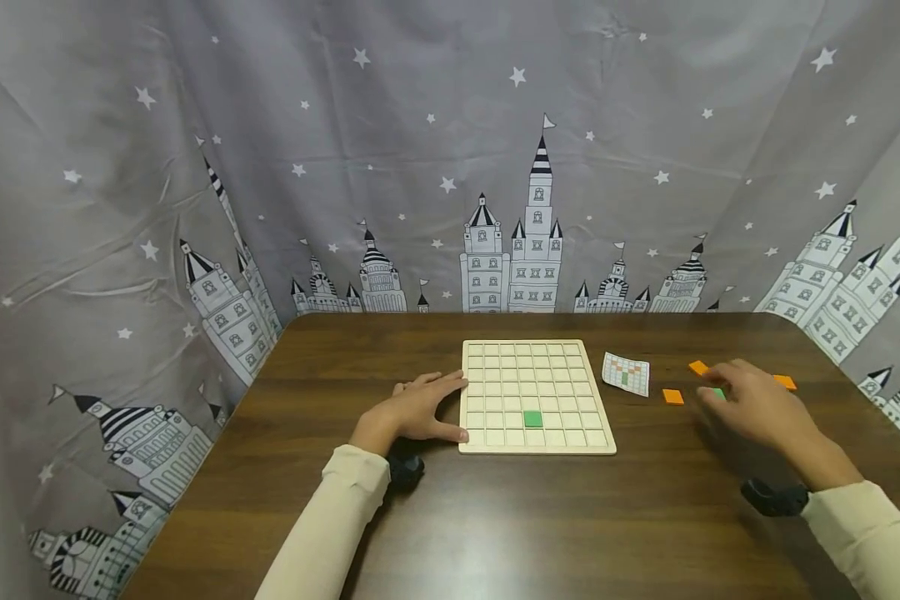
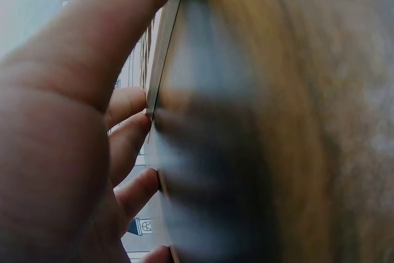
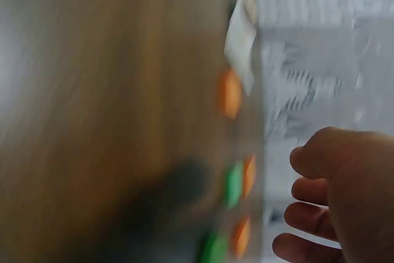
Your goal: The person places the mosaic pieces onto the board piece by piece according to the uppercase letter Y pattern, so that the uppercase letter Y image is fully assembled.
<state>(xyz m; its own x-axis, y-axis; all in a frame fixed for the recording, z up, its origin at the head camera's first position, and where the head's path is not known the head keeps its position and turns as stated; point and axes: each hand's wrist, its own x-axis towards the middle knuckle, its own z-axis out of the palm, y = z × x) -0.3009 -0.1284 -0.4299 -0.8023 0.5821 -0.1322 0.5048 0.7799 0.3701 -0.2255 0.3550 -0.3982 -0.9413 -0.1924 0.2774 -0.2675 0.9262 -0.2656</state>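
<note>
A pale wooden grid board (image 1: pixel 492 375) lies flat on the table, with one green square tile (image 1: pixel 532 418) in a cell near its front. My left hand (image 1: pixel 420 407) rests at the board's left side, thumb and fingertips touching the edge. The left wrist view shows the thumb and fingers spread along that edge. Over at the right, my right hand (image 1: pixel 761 408) hovers above loose tiles, fingers loosely bent. Nothing shows between them in the right wrist view. A green tile (image 1: pixel 718 392) peeks out by its fingertips; orange tiles (image 1: pixel 672 397) lie around it.
Between board and loose tiles lies a small paper card (image 1: pixel 626 374) printed with a coloured grid pattern. Another orange tile (image 1: pixel 785 382) is beyond the right hand. A grey curtain (image 1: pixel 420 167) with castles and stars hangs behind the brown wooden table (image 1: pixel 525 517).
</note>
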